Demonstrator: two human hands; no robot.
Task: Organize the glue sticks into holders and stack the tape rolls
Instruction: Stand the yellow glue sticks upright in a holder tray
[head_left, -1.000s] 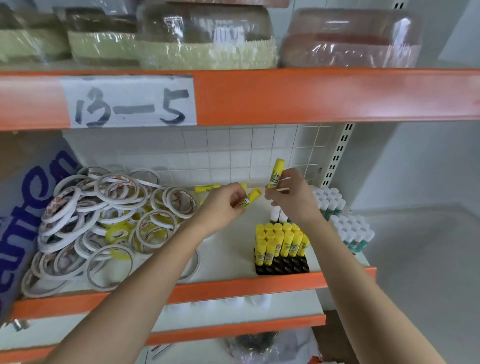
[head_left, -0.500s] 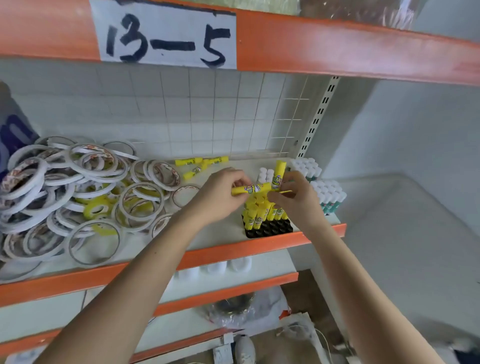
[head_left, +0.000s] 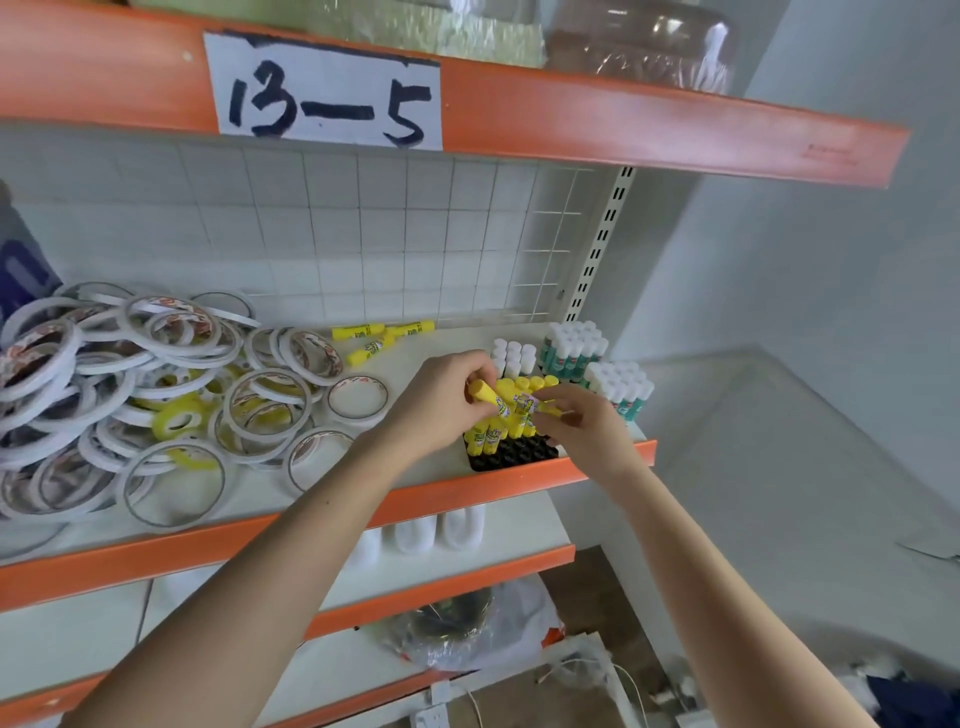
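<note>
Head view, only camera. Both hands work over the black holder (head_left: 511, 453), which sits at the front lip of the shelf (head_left: 457, 488), its near edge right against the orange rim. Back rows of the holder are filled with upright yellow glue sticks (head_left: 519, 387); front rows show bare sockets.

Left hand (head_left: 441, 400): fingers curled round one yellow glue stick (head_left: 485, 397), held tilted, cap end up-left, lower end over the filled rows. Right hand (head_left: 582, 421): fingers pinch a second yellow stick (head_left: 540, 406), lying near-horizontal just above the standing ones. The two hands are almost touching; whether the two sticks touch, cannot tell.

Loose yellow sticks (head_left: 382, 335), three of them, lie flat at the back of the shelf near the wire grid (head_left: 467, 244), well apart from the holder. White-capped glue sticks (head_left: 514, 356) stand behind the holder; green-labelled packs (head_left: 571, 348) and (head_left: 621, 387) are at the right end, the nearer pack close to the shelf's right corner.

Tape rolls (head_left: 156, 395) cover the left half in a loose unstacked pile, some right up to the front rim. Bare shelf strip runs between pile and holder, under the left forearm. Label "13-5" (head_left: 327, 98) is on the shelf beam above.
</note>
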